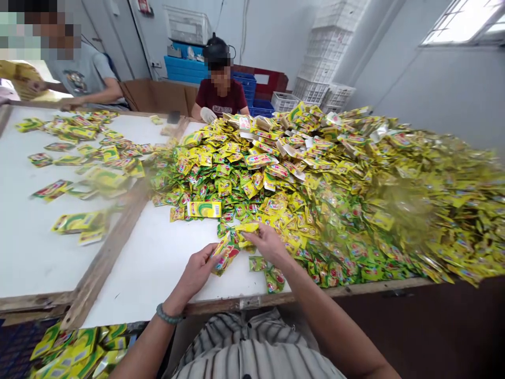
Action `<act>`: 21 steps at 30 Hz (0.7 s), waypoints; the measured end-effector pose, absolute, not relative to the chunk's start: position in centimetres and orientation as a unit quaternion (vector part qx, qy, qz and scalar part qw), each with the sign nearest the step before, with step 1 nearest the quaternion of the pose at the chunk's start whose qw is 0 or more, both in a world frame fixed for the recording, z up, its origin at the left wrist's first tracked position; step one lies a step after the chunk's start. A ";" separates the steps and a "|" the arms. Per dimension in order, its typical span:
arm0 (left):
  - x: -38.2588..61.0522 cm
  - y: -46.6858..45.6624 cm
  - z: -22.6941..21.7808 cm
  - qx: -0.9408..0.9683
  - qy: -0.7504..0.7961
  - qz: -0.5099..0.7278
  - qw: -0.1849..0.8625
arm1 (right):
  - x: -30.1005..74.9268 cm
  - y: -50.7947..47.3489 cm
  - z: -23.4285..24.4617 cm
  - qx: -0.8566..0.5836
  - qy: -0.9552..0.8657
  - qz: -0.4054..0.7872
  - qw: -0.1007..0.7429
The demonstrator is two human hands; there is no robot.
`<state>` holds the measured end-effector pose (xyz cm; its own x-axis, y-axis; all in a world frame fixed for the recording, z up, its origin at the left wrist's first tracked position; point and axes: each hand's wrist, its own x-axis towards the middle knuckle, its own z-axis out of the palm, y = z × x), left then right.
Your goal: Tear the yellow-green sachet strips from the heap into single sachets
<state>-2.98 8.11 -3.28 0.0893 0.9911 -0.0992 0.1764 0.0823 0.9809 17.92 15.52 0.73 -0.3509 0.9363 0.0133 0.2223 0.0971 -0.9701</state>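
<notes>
My left hand (199, 267) is closed around the lower left side of a flat yellow-and-green printed box (226, 256), tilted above the white tabletop (158, 263). Fingers of my right hand (270, 244) pinch a small yellow packet (248, 228) by its right end, close to the top of that box. I cannot tell whether the packet touches the box. A few green packets (272, 278) lie under my right wrist. Beyond both hands, a yellow box (204, 209) rests at the front of a large heap of packets (221, 173).
Flat cartons (272, 158) top the heap, which spreads far right. A wooden divider (106, 258) splits the table; filled boxes (79, 222) lie left of it. More boxes (79, 352) sit below the table edge. Two people (221, 97) work across the table, near stacked white crates (319, 58).
</notes>
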 end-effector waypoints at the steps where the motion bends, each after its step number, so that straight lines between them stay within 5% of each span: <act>1: -2.8 7.9 -3.3 0.525 0.529 0.414 0.522 | 18.0 15.7 0.7 -0.449 -0.664 0.500 0.326; 13: -1.8 7.5 -2.2 0.459 0.492 0.404 0.620 | 19.2 17.0 4.3 -0.422 -0.816 0.373 0.125; 21: -1.7 7.5 -1.7 0.414 0.468 0.400 0.671 | 17.3 16.2 2.8 -0.404 -0.790 0.384 0.255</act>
<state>-1.65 7.54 -1.71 0.2420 0.9240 -0.2960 -0.1503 0.3371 0.9294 17.28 16.21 2.77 -0.5434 0.8344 0.0921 0.4425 0.3779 -0.8133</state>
